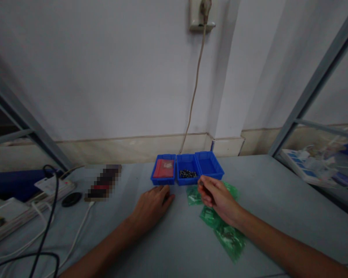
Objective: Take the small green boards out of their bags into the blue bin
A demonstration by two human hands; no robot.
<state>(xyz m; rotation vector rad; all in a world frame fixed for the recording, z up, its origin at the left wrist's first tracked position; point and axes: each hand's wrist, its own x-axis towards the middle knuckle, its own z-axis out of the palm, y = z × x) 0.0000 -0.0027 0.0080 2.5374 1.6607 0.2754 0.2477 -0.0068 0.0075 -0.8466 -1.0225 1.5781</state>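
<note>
My left hand (pixel 151 202) rests on the grey table, palm down, thumb apart from the fingers and nothing visible in it. Its fingertips lie just in front of a blue bin (pixel 164 181) that holds a red plastic bag (pixel 162 169). My right hand (pixel 217 196) is raised with thumb and fingers pinched together; something small and dark shows at the fingertips, too unclear to name. Just beyond it stands a second blue bin (pixel 187 159) with small black-and-silver cylindrical parts (pixel 188 174). Beneath and beside this hand lie several green plastic bags (pixel 230 241).
A third blue bin (pixel 208 164) adjoins the middle one. To the left are a pixelated object (pixel 104 183), a round black disc (pixel 72 199), power strips and loose cables (pixel 48 216). Another power strip (pixel 301 166) lies right, behind a metal frame (pixel 297 112). A wall closes the back.
</note>
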